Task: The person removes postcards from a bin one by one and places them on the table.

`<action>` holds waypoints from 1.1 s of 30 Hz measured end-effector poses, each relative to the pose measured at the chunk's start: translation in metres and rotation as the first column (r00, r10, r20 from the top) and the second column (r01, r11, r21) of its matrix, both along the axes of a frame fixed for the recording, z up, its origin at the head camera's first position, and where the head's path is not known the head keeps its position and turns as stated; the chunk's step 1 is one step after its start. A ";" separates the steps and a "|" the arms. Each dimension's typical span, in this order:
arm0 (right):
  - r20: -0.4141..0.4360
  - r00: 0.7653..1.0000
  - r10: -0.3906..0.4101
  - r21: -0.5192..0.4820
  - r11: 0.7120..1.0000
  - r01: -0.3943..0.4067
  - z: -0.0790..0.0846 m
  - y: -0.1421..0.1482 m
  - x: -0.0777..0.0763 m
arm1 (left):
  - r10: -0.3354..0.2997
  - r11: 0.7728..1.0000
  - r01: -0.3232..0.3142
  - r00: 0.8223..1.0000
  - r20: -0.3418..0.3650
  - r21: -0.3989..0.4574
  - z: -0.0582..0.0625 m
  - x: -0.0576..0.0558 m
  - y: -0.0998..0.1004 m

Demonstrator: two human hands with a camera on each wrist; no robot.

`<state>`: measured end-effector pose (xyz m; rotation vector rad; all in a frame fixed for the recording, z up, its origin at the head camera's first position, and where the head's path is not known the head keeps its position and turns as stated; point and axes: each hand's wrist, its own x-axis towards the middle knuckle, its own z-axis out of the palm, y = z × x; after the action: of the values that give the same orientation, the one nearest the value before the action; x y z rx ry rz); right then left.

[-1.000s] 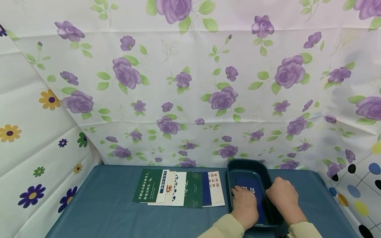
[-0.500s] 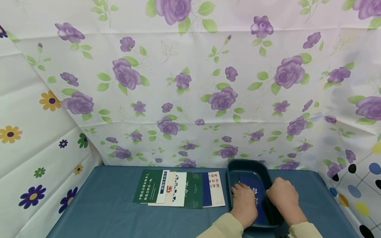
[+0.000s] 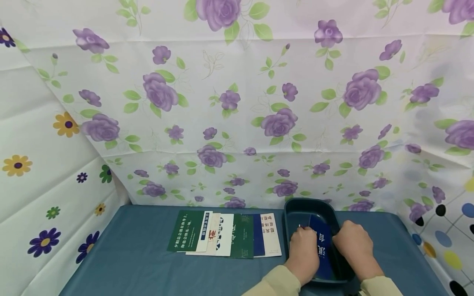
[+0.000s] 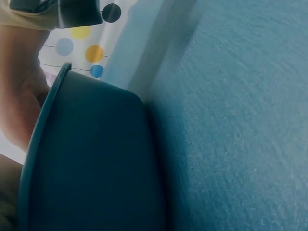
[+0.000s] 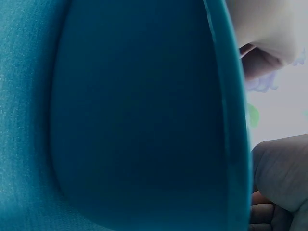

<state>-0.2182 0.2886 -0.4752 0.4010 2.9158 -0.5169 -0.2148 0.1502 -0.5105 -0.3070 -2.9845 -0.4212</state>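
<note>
Oblong teal plastic tray (image 4: 98,149) is gripped by right hand (image 3: 354,244), probably for steadiness; can't tell if oblong navy paper card (image 3: 324,243) is pinched by left hand (image 3: 304,251).

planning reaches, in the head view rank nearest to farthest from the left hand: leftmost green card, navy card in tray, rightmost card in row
1. Navy card: in the tray, beside the left hand
2. Rightmost card in row: just left of the tray
3. Leftmost green card: farthest left

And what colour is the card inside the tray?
The card is dark blue with white lettering; the head view shows it best.
</note>
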 end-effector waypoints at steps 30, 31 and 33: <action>-0.023 1.000 -0.006 0.044 0.999 0.007 0.000 0.001 -0.005 | -0.168 0.804 0.166 0.985 -0.049 0.571 0.022 0.004 -0.046; -0.022 1.000 -0.006 0.045 0.999 0.007 0.000 0.001 -0.005 | -0.162 0.790 0.166 0.985 -0.060 0.590 0.021 0.003 -0.047; -0.020 1.000 -0.007 0.044 0.999 0.008 0.000 0.001 -0.005 | -0.149 0.762 0.168 0.985 -0.083 0.626 0.020 0.001 -0.050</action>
<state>-0.2230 0.2892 -0.4750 0.4154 2.9501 -0.4607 -0.2140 0.1002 -0.4909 -0.4802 -2.5813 -1.3770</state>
